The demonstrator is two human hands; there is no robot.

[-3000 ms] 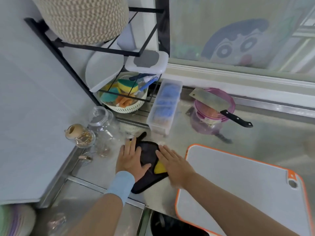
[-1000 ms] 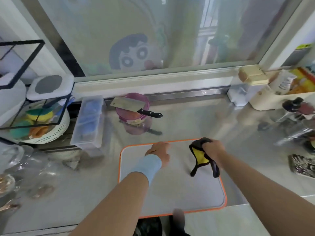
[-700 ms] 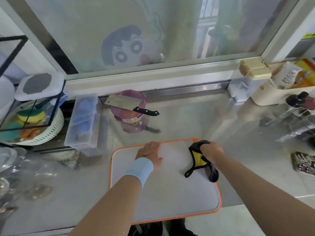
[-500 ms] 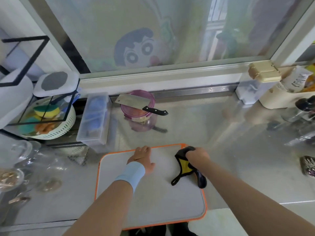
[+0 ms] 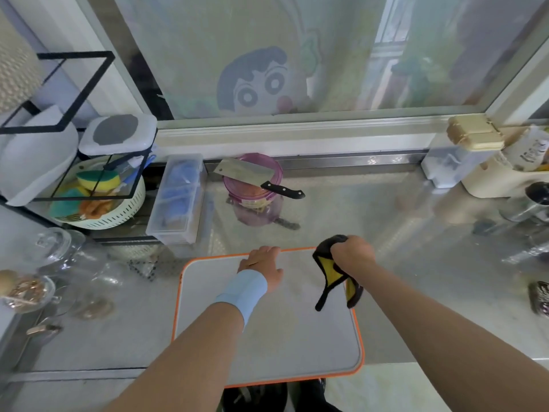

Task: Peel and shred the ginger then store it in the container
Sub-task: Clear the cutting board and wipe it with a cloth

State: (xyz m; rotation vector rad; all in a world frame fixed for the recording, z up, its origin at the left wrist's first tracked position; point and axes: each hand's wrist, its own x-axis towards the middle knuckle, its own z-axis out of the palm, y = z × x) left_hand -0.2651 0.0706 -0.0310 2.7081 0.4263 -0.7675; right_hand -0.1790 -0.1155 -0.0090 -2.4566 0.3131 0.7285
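A grey cutting board with an orange rim (image 5: pixel 279 337) lies on the steel counter in front of me. My left hand (image 5: pixel 261 264), with a light blue wristband, rests fingers-down on the board's far edge. My right hand (image 5: pixel 352 254) is closed around a black and yellow cloth (image 5: pixel 334 275) that hangs over the board's far right corner. Behind the board stands a purple round container (image 5: pixel 252 185) with a cleaver (image 5: pixel 246 173) lying across its rim. No ginger is visible.
A clear plastic box (image 5: pixel 178 200) and a white colander of sponges (image 5: pixel 98 197) under a black wire rack sit at the left. Glass jars (image 5: pixel 56 248) stand at the near left. Condiment boxes and bottles (image 5: pixel 475 156) crowd the right.
Three seconds ago both hands pressed the cloth flat at the left by the jars. My right hand has since carried it to the cutting board, and my left hand settled on the board's far edge.
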